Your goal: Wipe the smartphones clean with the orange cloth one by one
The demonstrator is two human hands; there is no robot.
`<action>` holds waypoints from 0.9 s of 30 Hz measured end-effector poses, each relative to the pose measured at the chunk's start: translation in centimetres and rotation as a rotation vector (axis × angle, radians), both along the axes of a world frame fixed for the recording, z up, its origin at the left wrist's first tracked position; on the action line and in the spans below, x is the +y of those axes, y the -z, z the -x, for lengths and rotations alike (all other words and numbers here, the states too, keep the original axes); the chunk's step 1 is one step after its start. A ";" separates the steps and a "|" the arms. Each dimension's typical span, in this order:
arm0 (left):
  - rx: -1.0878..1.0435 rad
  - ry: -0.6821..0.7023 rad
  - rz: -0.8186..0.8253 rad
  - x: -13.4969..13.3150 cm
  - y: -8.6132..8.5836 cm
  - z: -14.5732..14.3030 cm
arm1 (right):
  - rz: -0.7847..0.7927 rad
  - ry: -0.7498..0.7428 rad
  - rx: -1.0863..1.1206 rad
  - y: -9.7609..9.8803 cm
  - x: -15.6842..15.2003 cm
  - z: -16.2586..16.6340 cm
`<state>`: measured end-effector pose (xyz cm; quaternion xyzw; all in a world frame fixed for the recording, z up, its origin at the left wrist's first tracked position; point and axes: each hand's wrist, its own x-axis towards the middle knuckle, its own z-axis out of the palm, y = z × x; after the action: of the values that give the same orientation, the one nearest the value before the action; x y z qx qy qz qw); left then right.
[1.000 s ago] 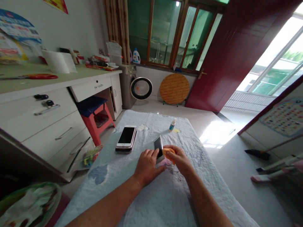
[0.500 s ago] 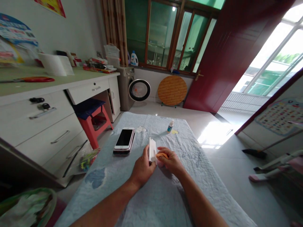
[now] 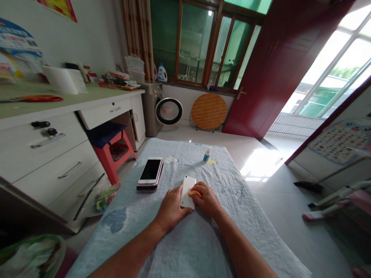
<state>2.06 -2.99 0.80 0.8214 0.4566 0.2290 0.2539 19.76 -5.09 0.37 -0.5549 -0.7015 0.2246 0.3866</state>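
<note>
A white smartphone [image 3: 188, 193] shows its back upward, with a small dark camera spot near its far end. My left hand [image 3: 171, 206] grips it along the left side and near end. In my right hand [image 3: 207, 200] is a bunched orange cloth [image 3: 195, 192], which the fingers press against the phone's back at its right side. To the left, a stack of phones [image 3: 150, 171] lies on the light blue quilted cover [image 3: 228, 193], a white one on top with its dark screen up. A small spray bottle [image 3: 206, 155] stands upright beyond my right hand.
At the left is a white desk [image 3: 101, 108] with drawers, and a red stool [image 3: 111, 148] is tucked beneath it. A washing machine [image 3: 152, 106] with its door open stands at the back. A bin [image 3: 34, 255] sits at the lower left.
The white phone has turned from standing on edge to lying flatter, its back now facing up. My right hand with the orange cloth has shifted onto the phone's back.
</note>
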 end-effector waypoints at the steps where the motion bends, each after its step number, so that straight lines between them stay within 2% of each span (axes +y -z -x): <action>1: 0.036 -0.003 -0.023 0.0 0.0 0.0 | -0.004 -0.006 -0.007 0.0 0.0 0.0; 9: 0.195 -0.030 -0.120 0.0 -0.2 0.4 | -0.032 0.031 -0.044 -0.1 -0.3 0.1; 13: 0.239 -0.034 -0.150 0.0 -0.2 0.3 | -0.051 0.030 -0.142 -0.1 -0.4 0.2; 21: 0.215 -0.026 -0.198 -0.3 0.1 -0.6 | -0.035 0.095 -0.418 -0.9 -0.7 1.2; 27: 0.169 -0.026 -0.209 -0.2 0.6 -0.6 | -0.020 0.130 -0.444 -1.0 -1.0 1.7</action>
<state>2.64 -3.22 0.24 0.8537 0.4607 0.2085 0.1243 18.06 -6.09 1.40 -0.6309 -0.7343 0.0650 0.2420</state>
